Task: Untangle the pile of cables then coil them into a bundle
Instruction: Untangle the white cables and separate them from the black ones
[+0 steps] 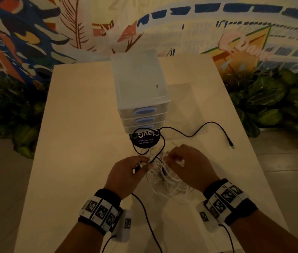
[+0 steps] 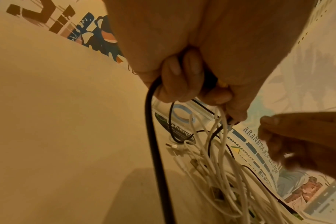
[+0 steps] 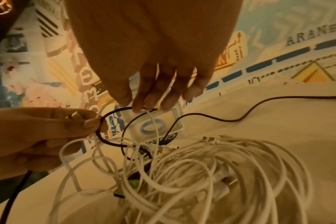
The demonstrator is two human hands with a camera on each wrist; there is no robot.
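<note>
A tangle of white cables point(image 1: 166, 181) lies on the pale table point(image 1: 82, 125) between my hands. A black cable point(image 1: 208, 126) loops out of it past the drawer unit and ends in a green-tipped plug point(image 1: 232, 147) at the right. My left hand point(image 1: 141, 165) grips the black cable point(image 2: 153, 136) with curled fingers point(image 2: 182, 84), and a gold plug point(image 3: 73, 116) shows in its grasp. My right hand point(image 1: 170, 157) pinches the black loop point(image 3: 113, 111) at its fingertips point(image 3: 138, 106), where a white strand point(image 3: 153, 121) crosses. The white cables point(image 3: 211, 166) hang loosely below.
A clear plastic drawer unit point(image 1: 141, 88) with blue handles stands mid-table, just behind the cables. A dark round sticker point(image 1: 145, 139) lies in front of it, under the black loop. Leafy plants point(image 1: 265, 99) flank the table. A painted wall point(image 1: 162, 24) stands behind it.
</note>
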